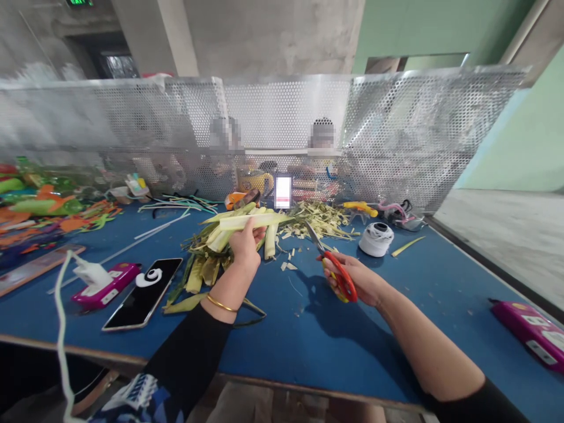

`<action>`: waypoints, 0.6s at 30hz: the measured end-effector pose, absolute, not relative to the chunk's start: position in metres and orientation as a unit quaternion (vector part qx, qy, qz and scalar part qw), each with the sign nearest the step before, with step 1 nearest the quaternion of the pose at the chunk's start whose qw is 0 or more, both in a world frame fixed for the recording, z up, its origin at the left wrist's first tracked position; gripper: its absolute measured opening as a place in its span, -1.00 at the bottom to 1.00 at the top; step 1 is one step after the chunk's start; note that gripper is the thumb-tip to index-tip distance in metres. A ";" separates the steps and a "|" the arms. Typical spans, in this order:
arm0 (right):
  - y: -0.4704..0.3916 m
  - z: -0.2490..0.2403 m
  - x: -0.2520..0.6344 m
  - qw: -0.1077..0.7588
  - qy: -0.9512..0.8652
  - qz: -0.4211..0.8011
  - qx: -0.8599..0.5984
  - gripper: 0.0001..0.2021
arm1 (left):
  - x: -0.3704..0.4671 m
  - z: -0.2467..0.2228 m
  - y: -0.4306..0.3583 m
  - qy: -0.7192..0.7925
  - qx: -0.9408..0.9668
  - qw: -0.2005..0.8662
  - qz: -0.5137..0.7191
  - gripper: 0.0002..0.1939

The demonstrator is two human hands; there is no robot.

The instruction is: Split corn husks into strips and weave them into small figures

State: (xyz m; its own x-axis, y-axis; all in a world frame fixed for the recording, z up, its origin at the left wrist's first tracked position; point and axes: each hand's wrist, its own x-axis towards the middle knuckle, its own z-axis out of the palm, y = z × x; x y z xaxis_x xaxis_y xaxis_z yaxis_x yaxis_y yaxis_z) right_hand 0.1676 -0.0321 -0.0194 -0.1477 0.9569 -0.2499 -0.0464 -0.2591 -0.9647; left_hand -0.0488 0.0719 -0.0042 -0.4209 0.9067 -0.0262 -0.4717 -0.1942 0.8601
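Note:
My left hand [245, 247] pinches a pale green corn husk [235, 222] between thumb and fingers, its pointed tip extending to the right. Beneath and beside that hand lies a heap of larger husks [201, 275] on the blue table. Red-handled scissors [342, 276] rest in my right hand [359, 281], with their blades pointing up and left, apart from the husk. Whether the blades are parted is hard to make out. Behind the blades spreads a pile of narrow cut husk strips [324, 218], and a few small scraps [288, 266] lie between my hands.
A phone [145, 296] and a purple power strip [106, 286] with a white cable lie left. Colourful cut pieces [66, 214] are heaped far left. A white roll [376, 239] stands right, another purple power strip [531, 332] farther right. A perforated metal screen [286, 103] borders the back.

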 end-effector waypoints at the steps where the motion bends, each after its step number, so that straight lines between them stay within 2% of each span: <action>1: -0.033 -0.019 0.167 0.416 -0.446 0.623 -0.491 -0.57 | -0.048 -0.004 0.071 0.418 0.257 0.475 0.730 -0.84; 10: -0.038 -0.012 0.163 0.444 -0.441 0.642 -0.442 -0.47 | -0.030 -0.003 0.055 0.393 0.275 0.492 0.727 -0.86; 18: -0.033 -0.017 0.163 0.483 -0.404 0.628 -0.457 -0.51 | -0.018 -0.009 0.041 0.392 0.313 0.505 0.703 -0.84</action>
State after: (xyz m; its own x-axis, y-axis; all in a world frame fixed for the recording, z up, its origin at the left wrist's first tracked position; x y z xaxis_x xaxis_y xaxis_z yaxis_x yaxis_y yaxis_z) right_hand 0.1633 -0.0329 -0.0167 -0.1163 0.9762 -0.1831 -0.2375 -0.2063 -0.9492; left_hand -0.0178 0.0414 -0.0088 -0.2950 0.9545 0.0437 -0.4646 -0.1833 0.8663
